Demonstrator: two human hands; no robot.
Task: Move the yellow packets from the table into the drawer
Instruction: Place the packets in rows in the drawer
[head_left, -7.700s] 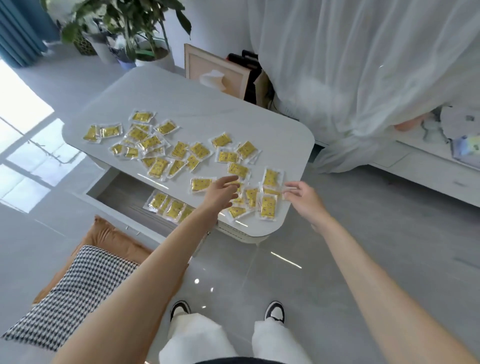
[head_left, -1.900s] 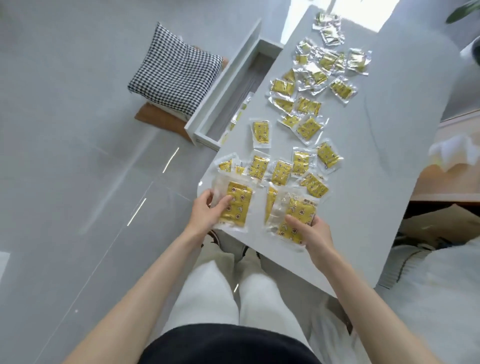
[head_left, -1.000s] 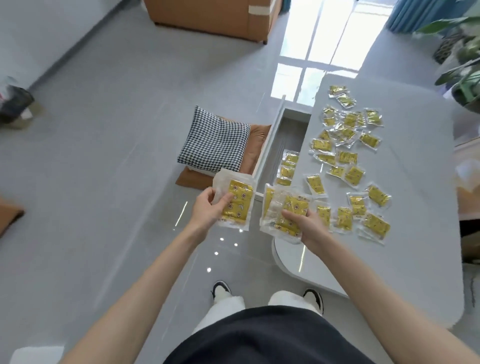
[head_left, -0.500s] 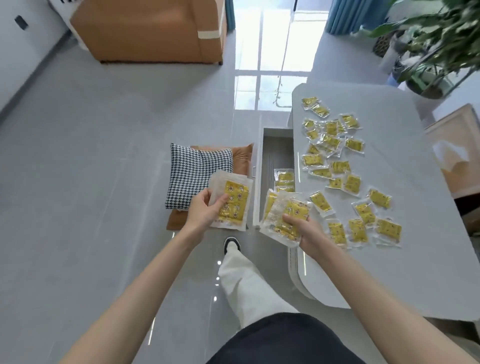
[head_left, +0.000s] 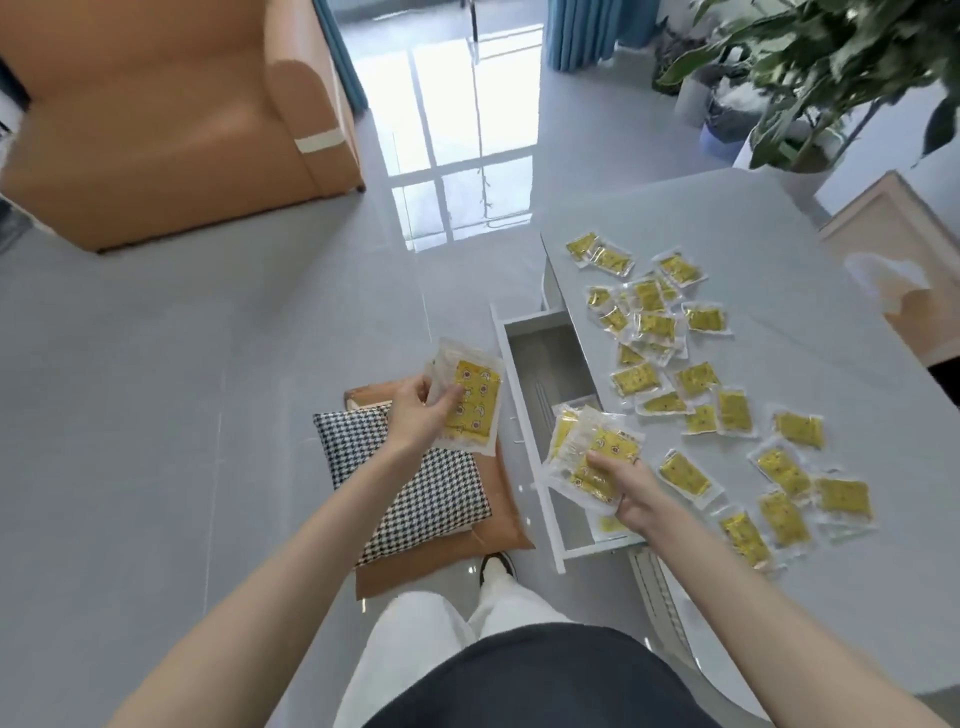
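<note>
Right hand brought packets over drawer, long axes pointing away.

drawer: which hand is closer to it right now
Right. The right hand grips packets over the near end of the open drawer. The left hand holds another stack off to the drawer's side, over the cushion.

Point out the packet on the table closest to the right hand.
The lone tilted packet just beside the right hand; all others lie farther across the table.
</note>
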